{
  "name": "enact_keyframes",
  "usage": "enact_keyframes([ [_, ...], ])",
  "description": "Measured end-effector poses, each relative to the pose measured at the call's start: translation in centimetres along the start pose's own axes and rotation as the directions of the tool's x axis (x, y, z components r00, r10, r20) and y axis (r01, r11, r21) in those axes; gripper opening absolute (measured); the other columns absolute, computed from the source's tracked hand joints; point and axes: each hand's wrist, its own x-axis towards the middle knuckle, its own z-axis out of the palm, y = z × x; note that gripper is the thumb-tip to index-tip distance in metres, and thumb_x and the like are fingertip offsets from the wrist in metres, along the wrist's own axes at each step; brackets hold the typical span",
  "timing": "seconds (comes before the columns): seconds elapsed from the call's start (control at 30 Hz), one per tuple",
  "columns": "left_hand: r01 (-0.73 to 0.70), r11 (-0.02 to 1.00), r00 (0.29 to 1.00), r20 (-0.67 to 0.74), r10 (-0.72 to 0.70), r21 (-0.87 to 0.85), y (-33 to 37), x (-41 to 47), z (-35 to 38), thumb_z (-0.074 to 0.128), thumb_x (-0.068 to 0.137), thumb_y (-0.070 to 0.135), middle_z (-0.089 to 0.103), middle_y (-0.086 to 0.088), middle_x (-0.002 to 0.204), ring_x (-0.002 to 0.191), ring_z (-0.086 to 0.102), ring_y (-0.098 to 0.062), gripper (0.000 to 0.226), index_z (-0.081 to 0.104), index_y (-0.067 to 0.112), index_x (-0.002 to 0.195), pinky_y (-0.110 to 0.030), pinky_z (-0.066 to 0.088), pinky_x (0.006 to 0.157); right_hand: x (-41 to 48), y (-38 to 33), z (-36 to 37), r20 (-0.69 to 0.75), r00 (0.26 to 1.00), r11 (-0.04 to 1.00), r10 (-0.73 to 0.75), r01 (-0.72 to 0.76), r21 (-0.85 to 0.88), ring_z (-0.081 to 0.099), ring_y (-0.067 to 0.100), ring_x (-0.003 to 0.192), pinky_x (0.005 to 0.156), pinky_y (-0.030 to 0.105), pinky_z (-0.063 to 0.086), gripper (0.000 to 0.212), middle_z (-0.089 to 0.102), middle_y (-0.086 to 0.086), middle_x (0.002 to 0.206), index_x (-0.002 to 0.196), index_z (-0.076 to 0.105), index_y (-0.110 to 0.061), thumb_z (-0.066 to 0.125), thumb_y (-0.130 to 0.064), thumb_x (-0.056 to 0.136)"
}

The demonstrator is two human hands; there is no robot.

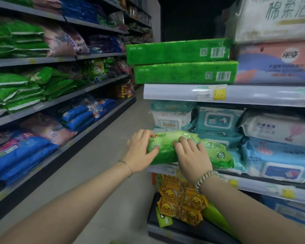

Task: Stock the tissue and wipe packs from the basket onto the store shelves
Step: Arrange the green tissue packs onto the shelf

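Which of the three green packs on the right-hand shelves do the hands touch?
The soft crinkled pack, under the left hand and right hand. The upper flat pack and lower flat pack lie stacked one shelf higher.

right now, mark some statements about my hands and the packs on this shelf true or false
1. The left hand and the right hand are both on the green pack. True.
2. The green pack sits on top of the stacked green boxes. False: it is at the edge of the shelf below them.
3. The yellow duck packs lie lower than both hands. True.
4. The beaded bracelet is on the left wrist. False: it is on the right wrist.
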Motion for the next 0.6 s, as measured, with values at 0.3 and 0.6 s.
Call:
enact_keyframes([
  [0.3, 0.298, 0.864, 0.936, -0.055, -0.348, -0.405, -3.6, -5.8, 0.0, 0.056, 0.084, 0.045, 0.047, -0.001, 0.114, 0.099, 0.049, -0.013, 0.037, 0.047, 0.021, 0.111, -0.028, 0.040, 0.086, -0.9, -4.7, 0.7, -0.100, 0.986, 0.991, -0.130, 0.132, 0.008, 0.062, 0.033, 0.089, 0.070, 0.041, 0.050, 0.046, 0.063, 0.016, 0.115, 0.112, 0.060, -0.006, 0.062, -0.016, 0.067],
  [0.6, 0.727, -0.115, 0.448, 0.595, -0.667, -0.677, -7.6, -11.0, -0.4, 0.057, 0.087, 0.042, 0.058, -0.002, 0.080, 0.072, 0.055, -0.020, 0.020, 0.062, 0.022, 0.087, -0.029, 0.042, 0.068, -3.4, -9.7, 3.0, -0.153, 0.951, 0.960, -0.270, 0.278, 0.036, 0.058, 0.032, 0.087, 0.071, 0.039, 0.047, 0.043, 0.060, 0.016, 0.118, 0.116, 0.049, -0.007, 0.059, -0.015, 0.075],
])
